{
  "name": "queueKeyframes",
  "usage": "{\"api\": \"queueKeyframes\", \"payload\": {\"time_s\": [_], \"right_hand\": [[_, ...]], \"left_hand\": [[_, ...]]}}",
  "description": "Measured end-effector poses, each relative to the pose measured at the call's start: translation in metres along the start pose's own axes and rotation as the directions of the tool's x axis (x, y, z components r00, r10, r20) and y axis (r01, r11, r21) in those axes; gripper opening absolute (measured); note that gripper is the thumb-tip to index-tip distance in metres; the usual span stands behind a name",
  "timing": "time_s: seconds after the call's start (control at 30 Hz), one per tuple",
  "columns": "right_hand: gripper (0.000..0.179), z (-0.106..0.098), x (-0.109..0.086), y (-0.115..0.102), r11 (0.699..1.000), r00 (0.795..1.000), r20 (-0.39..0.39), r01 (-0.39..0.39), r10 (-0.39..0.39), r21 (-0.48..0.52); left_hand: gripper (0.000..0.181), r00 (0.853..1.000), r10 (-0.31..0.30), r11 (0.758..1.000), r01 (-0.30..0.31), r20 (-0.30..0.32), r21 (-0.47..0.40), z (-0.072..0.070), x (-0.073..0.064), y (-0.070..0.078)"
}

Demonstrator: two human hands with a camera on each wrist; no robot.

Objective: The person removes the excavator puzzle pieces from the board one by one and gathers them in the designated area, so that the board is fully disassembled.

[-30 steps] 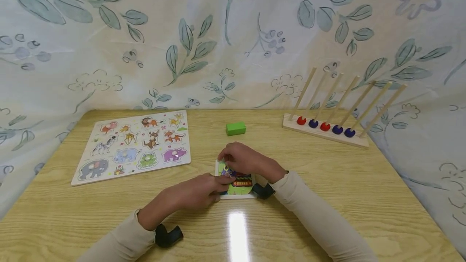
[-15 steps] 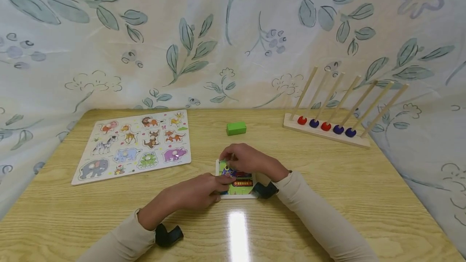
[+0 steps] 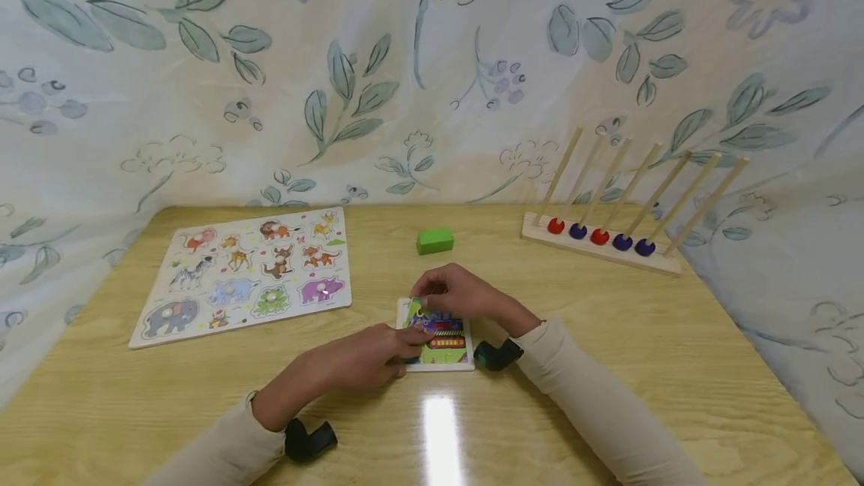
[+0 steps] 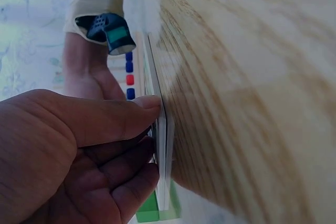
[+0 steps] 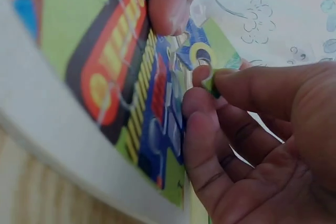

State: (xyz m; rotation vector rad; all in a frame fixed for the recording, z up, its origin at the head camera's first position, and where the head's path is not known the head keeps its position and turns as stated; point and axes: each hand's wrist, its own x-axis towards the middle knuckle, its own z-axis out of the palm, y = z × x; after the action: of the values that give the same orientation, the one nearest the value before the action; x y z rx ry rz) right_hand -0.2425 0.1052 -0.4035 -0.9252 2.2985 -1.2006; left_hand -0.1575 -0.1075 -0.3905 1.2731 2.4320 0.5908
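A jigsaw piece (image 5: 227,44) is pinched by the right hand (image 3: 464,292), shifted slightly rightward from a moment earlier, at the far-left corner of a framed puzzle (image 3: 448,355), whose left edge is gripped by the left hand (image 3: 364,356) above the tabletop (image 3: 682,343).

A polished, wood-grained finish is shown by the table (image 3: 553,426), in which light is mirrored in a glossy streak. The backdrop (image 3: 432,36) is seen as creased, matt cloth; the sleeves (image 3: 594,388) are likewise of matt fabric. A smooth printed face is borne by the small puzzle (image 3: 448,355) and by the animal board (image 3: 263,276). The rod stand (image 3: 658,265) is made of pale, plain-looking wood, its beads (image 3: 599,237) smoothly finished.
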Motion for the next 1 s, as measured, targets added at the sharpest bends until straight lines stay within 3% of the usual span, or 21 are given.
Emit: {"api": "queueKeyframes", "payload": {"time_s": [0.27,0.53,0.87,1.0], "right_hand": [[0.018,0.001,-0.006,-0.001,0.994,0.998,-0.027,-0.060,0.063,0.095],[0.019,0.005,-0.009,-0.002,0.975,0.998,-0.012,-0.060,0.064,0.216],[0.020,0.001,-0.012,-0.005,0.979,0.997,-0.025,-0.062,0.068,0.195],[0.022,-0.007,-0.016,-0.004,0.983,0.998,-0.024,-0.045,0.050,0.178]], "left_hand": [[0.037,1.000,0.016,0.996,-0.017,0.004,0.084,0.002,-0.004,0.005],[0.039,0.999,0.031,0.998,-0.032,0.003,0.050,0.000,-0.006,0.004],[0.039,0.997,0.070,0.997,-0.070,-0.008,0.026,0.001,-0.006,-0.002],[0.039,0.998,0.056,0.998,-0.056,-0.004,0.006,0.000,-0.005,-0.002]]}}
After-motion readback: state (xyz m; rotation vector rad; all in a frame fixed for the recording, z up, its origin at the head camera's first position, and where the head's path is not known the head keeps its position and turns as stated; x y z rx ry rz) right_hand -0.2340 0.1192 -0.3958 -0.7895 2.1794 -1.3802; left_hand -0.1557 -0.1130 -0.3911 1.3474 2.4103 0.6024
